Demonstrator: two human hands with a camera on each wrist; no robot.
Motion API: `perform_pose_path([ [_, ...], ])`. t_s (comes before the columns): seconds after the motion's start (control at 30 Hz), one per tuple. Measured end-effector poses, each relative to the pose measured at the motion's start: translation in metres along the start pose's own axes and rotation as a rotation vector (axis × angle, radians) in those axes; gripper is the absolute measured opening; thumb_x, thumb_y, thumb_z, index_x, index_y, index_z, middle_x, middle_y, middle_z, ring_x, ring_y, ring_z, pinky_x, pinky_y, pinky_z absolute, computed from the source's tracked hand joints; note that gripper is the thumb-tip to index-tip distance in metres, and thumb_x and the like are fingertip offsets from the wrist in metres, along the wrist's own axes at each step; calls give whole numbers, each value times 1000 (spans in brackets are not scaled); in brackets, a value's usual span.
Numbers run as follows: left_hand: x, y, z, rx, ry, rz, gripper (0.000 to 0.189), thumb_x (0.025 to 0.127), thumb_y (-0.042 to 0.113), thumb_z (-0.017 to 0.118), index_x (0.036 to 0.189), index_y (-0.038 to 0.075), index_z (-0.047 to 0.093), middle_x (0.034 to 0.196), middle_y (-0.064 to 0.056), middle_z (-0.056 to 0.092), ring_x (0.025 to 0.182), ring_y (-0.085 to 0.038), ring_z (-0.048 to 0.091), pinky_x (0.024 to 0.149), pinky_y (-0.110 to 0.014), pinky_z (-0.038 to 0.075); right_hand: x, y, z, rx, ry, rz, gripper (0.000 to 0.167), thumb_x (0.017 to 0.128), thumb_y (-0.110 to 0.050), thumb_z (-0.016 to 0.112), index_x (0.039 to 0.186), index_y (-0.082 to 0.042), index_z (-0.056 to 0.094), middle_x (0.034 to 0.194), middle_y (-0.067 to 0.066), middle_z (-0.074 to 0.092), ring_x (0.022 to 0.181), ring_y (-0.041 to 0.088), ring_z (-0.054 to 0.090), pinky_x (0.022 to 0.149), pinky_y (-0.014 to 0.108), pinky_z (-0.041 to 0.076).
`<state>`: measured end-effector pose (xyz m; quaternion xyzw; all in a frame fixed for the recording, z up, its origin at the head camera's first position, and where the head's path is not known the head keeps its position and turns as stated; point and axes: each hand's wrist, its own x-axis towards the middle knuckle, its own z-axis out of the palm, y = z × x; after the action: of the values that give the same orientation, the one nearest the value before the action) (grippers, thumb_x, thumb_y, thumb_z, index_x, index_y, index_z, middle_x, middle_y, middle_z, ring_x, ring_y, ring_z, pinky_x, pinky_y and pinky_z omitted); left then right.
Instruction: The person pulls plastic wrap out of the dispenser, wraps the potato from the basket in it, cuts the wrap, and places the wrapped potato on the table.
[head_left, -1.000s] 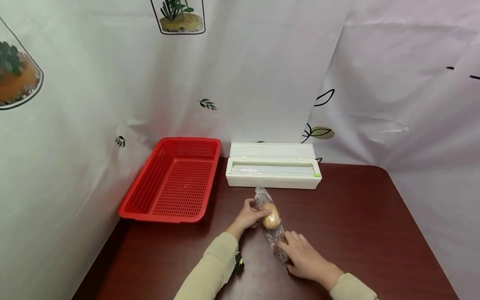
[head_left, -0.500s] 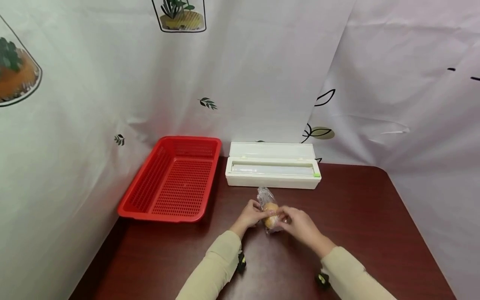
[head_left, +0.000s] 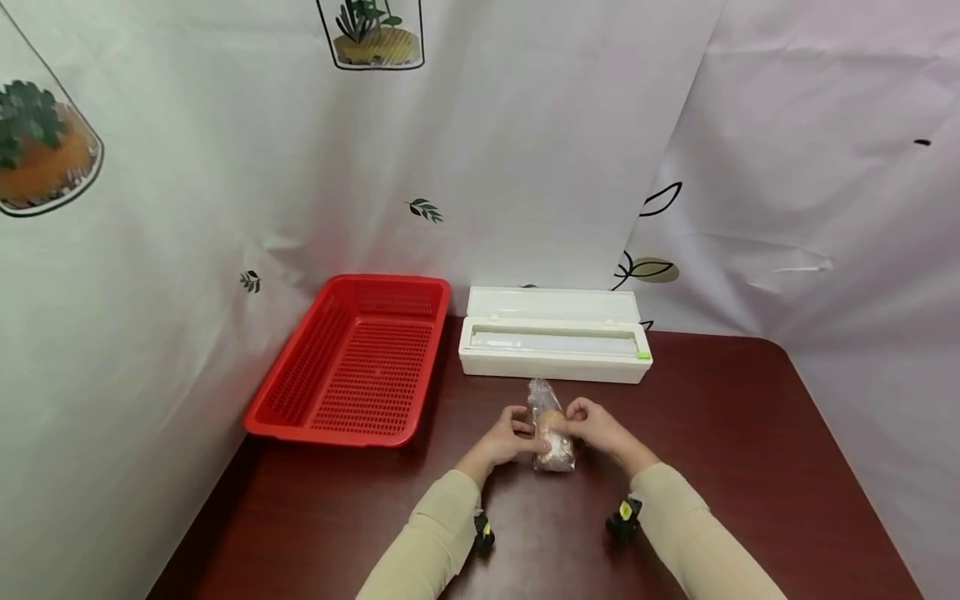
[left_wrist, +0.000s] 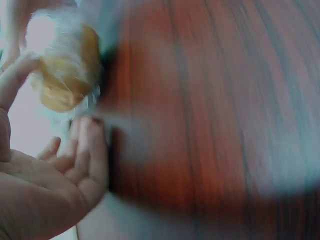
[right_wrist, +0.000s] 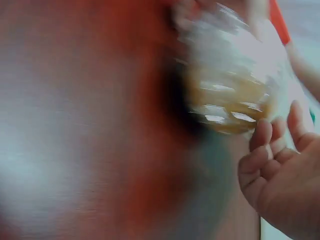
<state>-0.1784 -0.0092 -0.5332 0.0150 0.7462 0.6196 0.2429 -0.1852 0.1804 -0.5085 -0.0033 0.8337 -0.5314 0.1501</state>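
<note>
A round yellow-tan item (head_left: 551,419) lies wrapped in clear cling film (head_left: 555,458) on the table, just in front of the white box. Its exact kind is blurred by the shiny film. My left hand (head_left: 504,439) holds it from the left, thumb laid over the near part and fingers along the side. From the right, my right hand (head_left: 603,431) pinches at the wrap with its thumb on top. The left wrist view shows the wrapped item (left_wrist: 62,80) above curled fingers. In the right wrist view, fingertips touch the lower edge of the wrapped item (right_wrist: 232,100).
A red plastic basket (head_left: 337,435) stands at the back left. Behind the hands is a long white cling film dispenser (head_left: 555,365) with its lid raised. The dark red-brown table (head_left: 720,433) meets a patterned curtain (head_left: 540,167) at the back.
My right hand has come up from the near tail of film to the item's right side. The near film tail is now folded up over the item, which lies more upright in view.
</note>
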Motion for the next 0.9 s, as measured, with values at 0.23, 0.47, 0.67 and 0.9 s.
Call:
perform_pose_path([
  [0.23,-9,-6,24,20,76,-31,84,67,10,82,132,-2,31,99,-10,55,89,-23,56,80,-36,45,31,-6,-17,-19,-67,153,60,89,-35,60,128,7,45,120,25,53,102,33,54,78,41,47],
  [0.47,-7,-5,28,58,101,-23,70,67,14,79,126,3,43,96,-2,56,93,-19,48,76,-30,43,30,-12,-27,75,-126,3,50,87,-18,62,126,9,47,103,14,62,80,19,56,73,39,47],
  [0.67,-7,0,26,90,108,3,47,66,14,77,111,8,62,88,2,60,98,-19,41,75,-28,42,15,-4,-26,-5,-105,-110,32,84,-17,68,107,5,64,94,8,65,75,13,56,69,36,49],
  [0.9,-7,-2,24,93,97,3,42,69,16,77,109,7,65,86,2,62,87,-12,51,71,-25,45,-17,2,-9,-365,98,-576,10,81,-10,71,90,-6,72,87,-1,60,84,17,56,71,32,47],
])
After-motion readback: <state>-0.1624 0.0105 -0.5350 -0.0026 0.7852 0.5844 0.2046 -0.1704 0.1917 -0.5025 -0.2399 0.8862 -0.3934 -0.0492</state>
